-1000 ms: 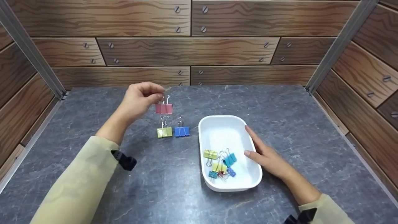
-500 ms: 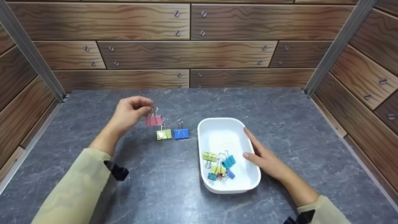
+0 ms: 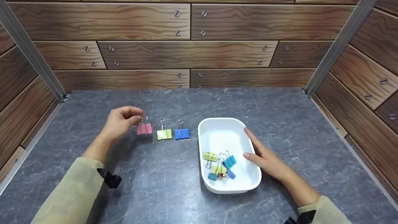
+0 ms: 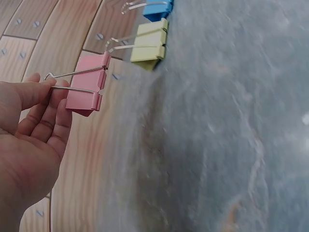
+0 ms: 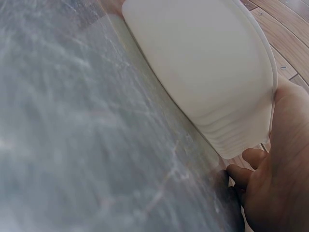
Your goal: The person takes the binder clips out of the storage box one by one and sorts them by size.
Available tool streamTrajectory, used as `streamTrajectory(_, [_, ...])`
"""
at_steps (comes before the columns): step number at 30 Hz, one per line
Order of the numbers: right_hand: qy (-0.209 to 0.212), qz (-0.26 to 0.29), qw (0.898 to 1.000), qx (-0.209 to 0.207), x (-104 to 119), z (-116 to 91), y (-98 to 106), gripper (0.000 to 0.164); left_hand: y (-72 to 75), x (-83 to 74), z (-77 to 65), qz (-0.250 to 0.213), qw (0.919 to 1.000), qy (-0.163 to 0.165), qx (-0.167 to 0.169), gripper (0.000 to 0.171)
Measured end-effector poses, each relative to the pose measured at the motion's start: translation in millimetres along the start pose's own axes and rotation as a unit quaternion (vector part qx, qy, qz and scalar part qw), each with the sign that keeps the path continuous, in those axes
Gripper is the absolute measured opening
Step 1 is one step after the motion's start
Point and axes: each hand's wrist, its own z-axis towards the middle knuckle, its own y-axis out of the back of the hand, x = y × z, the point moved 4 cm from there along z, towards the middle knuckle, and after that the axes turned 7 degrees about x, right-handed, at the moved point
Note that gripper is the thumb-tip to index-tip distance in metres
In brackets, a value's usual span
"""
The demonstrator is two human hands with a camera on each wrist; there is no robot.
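My left hand (image 3: 119, 124) pinches the wire handles of a pink binder clip (image 3: 144, 129) between thumb and fingers. In the left wrist view the pink body (image 4: 84, 84) stands upright, handles toward my fingertips. To its right stand a yellow-green binder clip (image 3: 164, 134) and a blue binder clip (image 3: 181, 134), side by side in a row. My right hand (image 3: 270, 163) holds the right wall of a white plastic box (image 3: 228, 137), thumb over the rim and fingers along the outside. Its outer wall (image 5: 207, 67) fills much of the right wrist view.
Inside the box's near end lie several smaller clips, among them a teal clip (image 3: 229, 161), a yellow clip (image 3: 210, 156) and a small blue clip (image 3: 230, 174). The grey marbled table (image 3: 161, 186) is enclosed by wood-patterned panels (image 3: 186, 54) at the back and sides.
My left hand has carried the pink binder clip left and down, from behind the yellow-green clip to its left side. The right hand and box stay in place.
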Motion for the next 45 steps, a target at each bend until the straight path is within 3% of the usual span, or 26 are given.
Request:
streamTrajectory(8, [0.005, 0.014, 1.0, 0.009, -1, 0, -2, 0.082, -0.2, 16.6, -9.1, -0.021, 0.9996, 0.018, -0.008, 0.02])
streamTrajectory(13, [0.008, 0.019, 1.0, 0.012, -1, 1, -4, 0.082, -2.5, 21.4, -12.6, -0.021, 0.9997, 0.009, -0.009, 0.02])
streamTrajectory(33, [0.005, 0.016, 1.0, 0.008, 0, 0, -1, 0.082, -8.1, 30.0, -8.3, -0.012, 0.9998, 0.014, -0.005, 0.021])
streamTrajectory(45, [0.009, 0.021, 1.0, 0.014, 0, 1, -1, 0.082, -9.0, 35.4, -5.5, -0.017, 0.999, 0.04, 0.004, 0.024])
